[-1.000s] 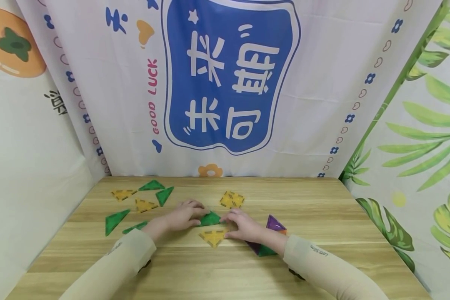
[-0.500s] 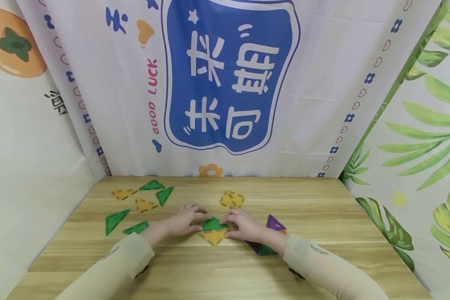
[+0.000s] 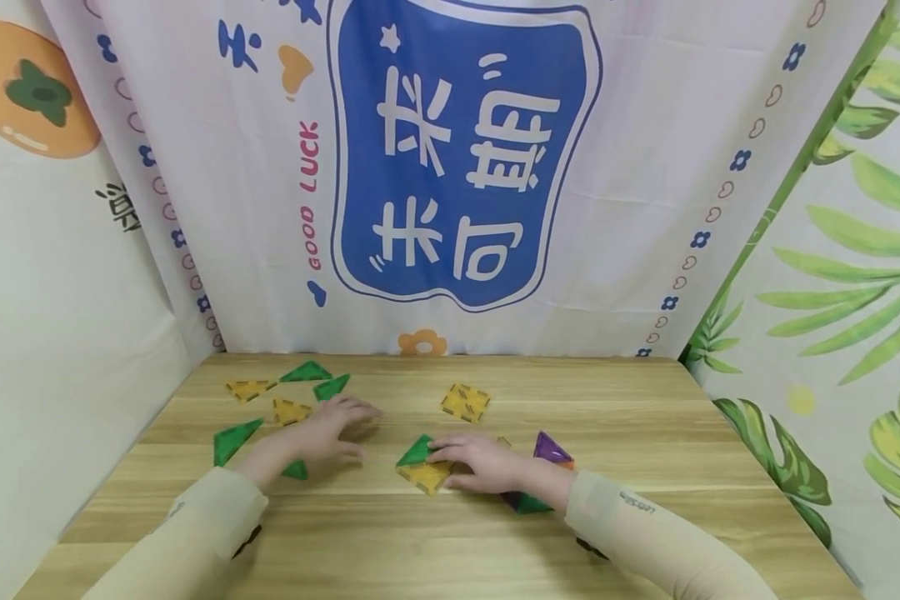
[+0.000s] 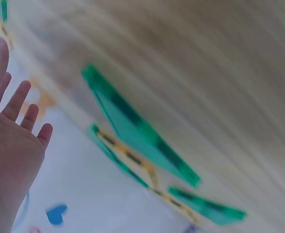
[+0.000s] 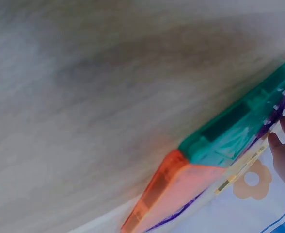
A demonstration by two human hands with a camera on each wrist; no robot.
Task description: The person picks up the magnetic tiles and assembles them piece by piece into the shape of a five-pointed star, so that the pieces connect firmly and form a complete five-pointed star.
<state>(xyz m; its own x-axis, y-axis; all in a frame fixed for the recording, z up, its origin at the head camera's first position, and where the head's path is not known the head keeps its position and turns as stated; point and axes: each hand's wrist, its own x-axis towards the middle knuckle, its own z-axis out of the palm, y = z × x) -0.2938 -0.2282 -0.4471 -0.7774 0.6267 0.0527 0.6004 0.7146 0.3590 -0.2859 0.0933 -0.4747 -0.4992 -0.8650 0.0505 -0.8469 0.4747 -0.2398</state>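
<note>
- Left hand (image 3: 326, 429): fingers spread, nothing held.
- Right hand (image 3: 487, 463): fingers relaxed, lying over green triangle (image 3: 414, 451).
- Yellow triangle (image 3: 423, 477): nearer edge, beside right hand.
- Probably best: light pressure, long edges flush.

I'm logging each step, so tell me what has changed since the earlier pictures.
The green translucent plastic triangle slid toward the person to meet the yellow translucent plastic triangle. The left hand came off the green one and moved left; the right hand now covers its right end. The yellow translucent plastic square at the back stayed put.
</note>
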